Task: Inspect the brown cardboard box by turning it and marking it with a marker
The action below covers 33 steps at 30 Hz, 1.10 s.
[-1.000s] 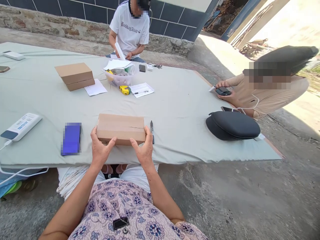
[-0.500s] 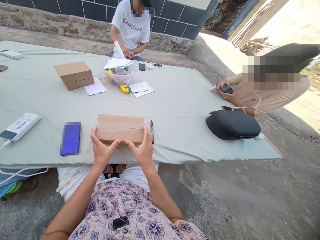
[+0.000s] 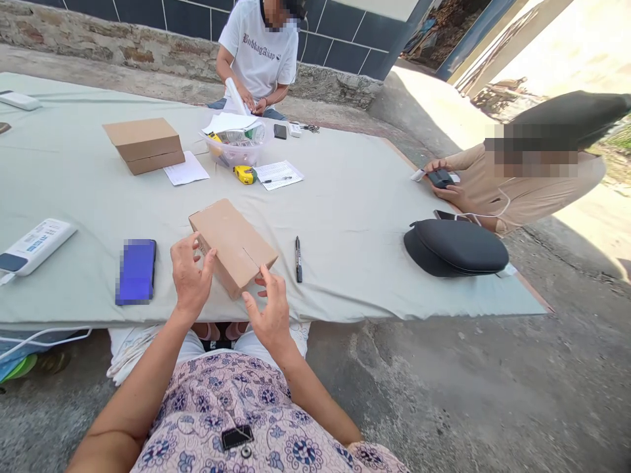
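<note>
A brown cardboard box [image 3: 231, 240] sits at an angle on the cloth in front of me, its near corner pointing towards my lap. My left hand [image 3: 191, 272] is at the box's left side, fingers loosely bent and apart, with the thumb by the box's edge. At the near right end, my right hand [image 3: 269, 302] has its fingertips on the box's corner and its thumb close below. To the right of the box lies a black marker pen [image 3: 298, 259]. A phone [image 3: 137, 272] with a blurred blue screen lies left of my left hand.
Across the cloth-covered table [image 3: 355, 210] stand another box [image 3: 150, 146], a clear plastic basin [image 3: 239, 152] and a yellow tape measure [image 3: 244, 174]. A black case [image 3: 458, 247] lies right, a white power bank [image 3: 39, 244] left. One person sits opposite, another at the right edge.
The box has turned from lying square to me to lying diagonally. My hands have loosened from its two ends, the right one now at the near corner.
</note>
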Tool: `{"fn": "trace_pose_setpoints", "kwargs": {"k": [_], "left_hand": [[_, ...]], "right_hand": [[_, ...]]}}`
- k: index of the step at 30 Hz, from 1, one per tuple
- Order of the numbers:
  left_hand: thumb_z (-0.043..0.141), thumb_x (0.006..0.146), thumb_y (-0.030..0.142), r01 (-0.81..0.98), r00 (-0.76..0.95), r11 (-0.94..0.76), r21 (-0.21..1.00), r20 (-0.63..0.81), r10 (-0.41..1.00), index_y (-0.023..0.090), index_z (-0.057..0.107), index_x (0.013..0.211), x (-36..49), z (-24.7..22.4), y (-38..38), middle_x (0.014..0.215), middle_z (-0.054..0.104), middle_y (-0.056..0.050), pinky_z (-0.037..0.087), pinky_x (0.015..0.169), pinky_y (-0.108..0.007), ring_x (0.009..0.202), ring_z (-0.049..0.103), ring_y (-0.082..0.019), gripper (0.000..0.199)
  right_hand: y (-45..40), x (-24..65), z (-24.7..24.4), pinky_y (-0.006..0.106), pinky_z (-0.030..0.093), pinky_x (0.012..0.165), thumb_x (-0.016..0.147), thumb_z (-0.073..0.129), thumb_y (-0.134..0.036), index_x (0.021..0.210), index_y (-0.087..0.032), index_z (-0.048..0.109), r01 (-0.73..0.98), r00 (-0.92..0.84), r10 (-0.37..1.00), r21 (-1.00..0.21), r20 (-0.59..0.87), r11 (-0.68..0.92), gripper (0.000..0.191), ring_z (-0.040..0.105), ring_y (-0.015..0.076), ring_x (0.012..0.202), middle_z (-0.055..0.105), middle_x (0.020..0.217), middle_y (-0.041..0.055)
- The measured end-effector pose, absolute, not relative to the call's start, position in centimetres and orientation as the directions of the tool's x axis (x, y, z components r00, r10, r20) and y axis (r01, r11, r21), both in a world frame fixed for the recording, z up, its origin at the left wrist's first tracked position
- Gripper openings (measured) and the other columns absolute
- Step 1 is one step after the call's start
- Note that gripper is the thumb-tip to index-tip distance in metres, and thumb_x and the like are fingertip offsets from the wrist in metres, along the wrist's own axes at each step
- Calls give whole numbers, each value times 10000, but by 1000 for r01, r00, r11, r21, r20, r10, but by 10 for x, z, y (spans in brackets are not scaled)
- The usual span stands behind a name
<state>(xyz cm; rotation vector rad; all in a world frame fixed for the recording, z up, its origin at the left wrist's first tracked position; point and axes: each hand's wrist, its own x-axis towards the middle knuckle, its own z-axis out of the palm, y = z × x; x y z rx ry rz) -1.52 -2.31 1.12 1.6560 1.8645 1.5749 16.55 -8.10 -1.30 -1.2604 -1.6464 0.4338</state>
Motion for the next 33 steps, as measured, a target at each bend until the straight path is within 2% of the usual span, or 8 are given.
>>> {"fn": "trace_pose_setpoints", "kwargs": {"k": [3, 7, 11, 13, 15, 20, 26, 33], "left_hand": [[476, 1020, 373, 566, -267, -273, 778, 486, 832, 200, 645, 1237, -5, 10, -23, 1322, 649, -148, 620, 904, -390, 1265, 629, -255, 325], [486, 1016, 522, 559, -78, -347, 753, 464, 882, 201, 624, 1334, 1, 5, -24, 1588, 493, -175, 438, 1199, -528, 1543, 401, -317, 472], [474, 999, 623, 567, -1, -344, 749, 418, 908, 196, 560, 1453, -1, -2, -26, 1706, 305, -193, 320, 1264, -576, 1623, 214, -344, 630], [478, 989, 649, 553, 5, -345, 759, 411, 912, 191, 560, 1456, -3, -5, -26, 1725, 253, -201, 313, 1266, -579, 1625, 204, -347, 660], [495, 978, 662, 537, 4, -353, 766, 416, 909, 194, 576, 1440, -3, -7, -25, 1728, 243, -202, 311, 1266, -580, 1624, 207, -346, 663], [524, 972, 651, 492, -51, -374, 786, 455, 889, 202, 594, 1406, 3, -16, -25, 1723, 259, -199, 338, 1258, -571, 1614, 245, -342, 628], [513, 994, 615, 405, -99, -397, 824, 471, 876, 200, 558, 1408, 8, -26, -28, 1700, 313, -209, 355, 1254, -547, 1602, 282, -336, 589], [498, 1009, 574, 385, -201, -491, 782, 590, 782, 189, 577, 1341, 18, -40, -21, 1641, 409, -223, 347, 1247, -567, 1565, 367, -339, 514]], "right_hand": [[-84, 153, -15, 425, 661, 821, 952, 607, -311, 1611, -210, 306, 569, -80, 874, -698, 479, 435, 731, 664, 284, 1160, 588, 1328, 193], [-83, 145, -15, 432, 651, 852, 942, 622, -300, 1643, -168, 209, 565, -179, 862, -667, 474, 485, 824, 638, 312, 1246, 616, 1366, 216], [-79, 150, -7, 344, 628, 760, 964, 601, -287, 1577, -172, 354, 484, -197, 864, -720, 464, 497, 671, 731, 222, 953, 758, 1101, 115], [-75, 159, 2, 306, 606, 721, 983, 578, -286, 1434, -218, 531, 453, -133, 855, -737, 501, 502, 459, 712, 170, 798, 761, 938, 43], [-68, 169, 9, 332, 604, 773, 985, 587, -311, 1295, -236, 618, 488, 7, 811, -710, 585, 508, 321, 709, 181, 861, 751, 974, 53], [-46, 175, 3, 476, 581, 984, 996, 552, -392, 1459, -225, 465, 581, 193, 775, -707, 601, 403, 500, 603, 280, 1290, 624, 1372, 173], [-51, 155, -29, 506, 563, 1035, 985, 582, -404, 1534, -205, 354, 620, 89, 800, -662, 593, 422, 627, 572, 287, 1313, 577, 1412, 199], [-44, 158, -35, 383, 605, 802, 887, 713, -526, 1368, -204, 473, 592, 147, 789, -691, 597, 414, 626, 613, 278, 1208, 619, 1280, 168]]}}
